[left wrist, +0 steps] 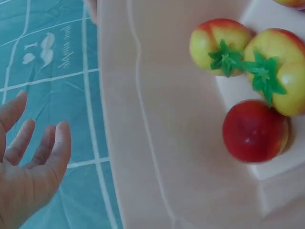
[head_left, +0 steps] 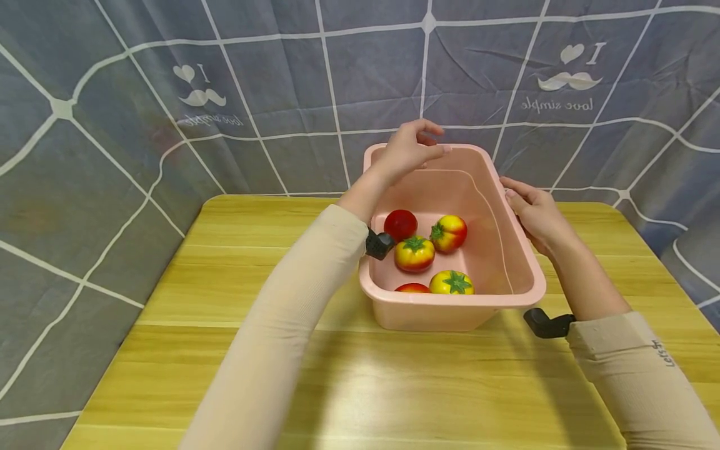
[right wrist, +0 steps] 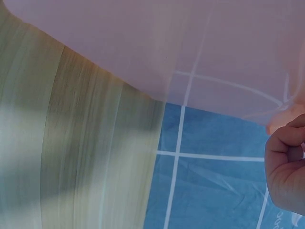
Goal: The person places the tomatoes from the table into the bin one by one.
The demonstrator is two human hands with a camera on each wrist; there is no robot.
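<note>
A pink plastic bin (head_left: 455,312) holds several tomatoes, yellow and red with green star-shaped tops. One tomato (head_left: 401,225) shows only a plain red side; another tomato (head_left: 413,288) is partly hidden by the front rim. My left hand (head_left: 409,147) hovers over the bin's far left corner, its fingers loosely bent around nothing. In the left wrist view that hand (left wrist: 33,167) appears apart from the bin wall (left wrist: 157,119). With thumb at the rim and fingers outside, my right hand (head_left: 534,212) grips the bin's right side. The right wrist view shows its curled fingers (right wrist: 281,143) by the rim.
The bin is over a wooden table (head_left: 225,262), toward its back edge. A grey-blue curtain (head_left: 281,94) with white lines and printed moustaches hangs behind and beside the table. Black wrist cameras (head_left: 548,324) sit at both sleeve cuffs.
</note>
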